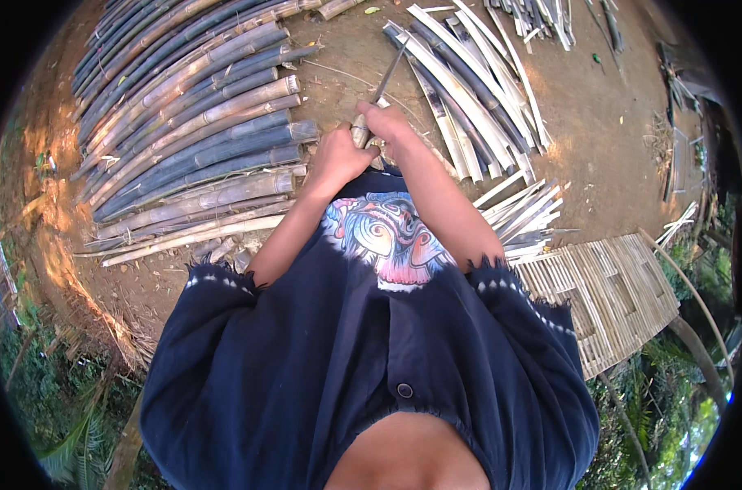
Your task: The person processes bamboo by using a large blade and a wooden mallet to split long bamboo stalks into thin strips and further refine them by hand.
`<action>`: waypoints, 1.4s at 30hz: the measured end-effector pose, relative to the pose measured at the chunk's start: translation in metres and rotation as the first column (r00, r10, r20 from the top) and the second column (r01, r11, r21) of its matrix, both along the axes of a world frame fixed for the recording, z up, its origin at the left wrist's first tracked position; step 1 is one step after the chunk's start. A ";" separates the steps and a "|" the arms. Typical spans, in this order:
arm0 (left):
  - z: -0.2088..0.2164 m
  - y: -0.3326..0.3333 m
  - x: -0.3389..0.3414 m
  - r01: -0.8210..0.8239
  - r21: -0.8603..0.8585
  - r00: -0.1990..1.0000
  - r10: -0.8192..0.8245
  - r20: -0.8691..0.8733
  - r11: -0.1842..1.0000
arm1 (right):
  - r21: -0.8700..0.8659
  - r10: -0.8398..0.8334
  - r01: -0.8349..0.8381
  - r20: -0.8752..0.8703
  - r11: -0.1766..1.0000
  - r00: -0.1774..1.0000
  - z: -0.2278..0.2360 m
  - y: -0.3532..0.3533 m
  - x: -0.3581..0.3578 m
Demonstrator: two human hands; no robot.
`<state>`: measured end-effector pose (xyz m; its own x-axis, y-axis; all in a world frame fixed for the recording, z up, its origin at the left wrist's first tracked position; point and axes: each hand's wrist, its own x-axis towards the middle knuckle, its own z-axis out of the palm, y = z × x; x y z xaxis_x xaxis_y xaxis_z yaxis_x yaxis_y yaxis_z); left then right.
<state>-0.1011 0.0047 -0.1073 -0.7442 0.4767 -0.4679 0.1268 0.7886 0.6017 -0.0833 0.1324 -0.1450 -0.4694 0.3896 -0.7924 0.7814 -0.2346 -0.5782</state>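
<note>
Both hands meet in front of my dark shirt, at the upper middle of the head view. My left hand (340,155) is closed round a pale, jointed, bamboo-like piece (359,131). Just beyond it, my right hand (385,122) is closed too, its fingers wrapped where a long, thin, dark blade (390,72) begins. The blade points away and slightly right, over the ground. The pale piece lies in line with it and looks like the handle of a long knife; the join is hidden by my fingers.
Whole bamboo poles (216,122) lie in a broad row at the left. Split bamboo lengths (469,90) lie ahead to the right, with shorter strips (526,214) nearer. A slatted bamboo panel (604,298) is at the right. Bare earth (591,122) and greenery surround this.
</note>
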 end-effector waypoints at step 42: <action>-0.031 0.107 -0.098 -0.279 0.258 0.907 0.165 0.388 0.925 | 0.514 0.134 0.042 -0.301 0.857 0.944 0.064 0.008 0.115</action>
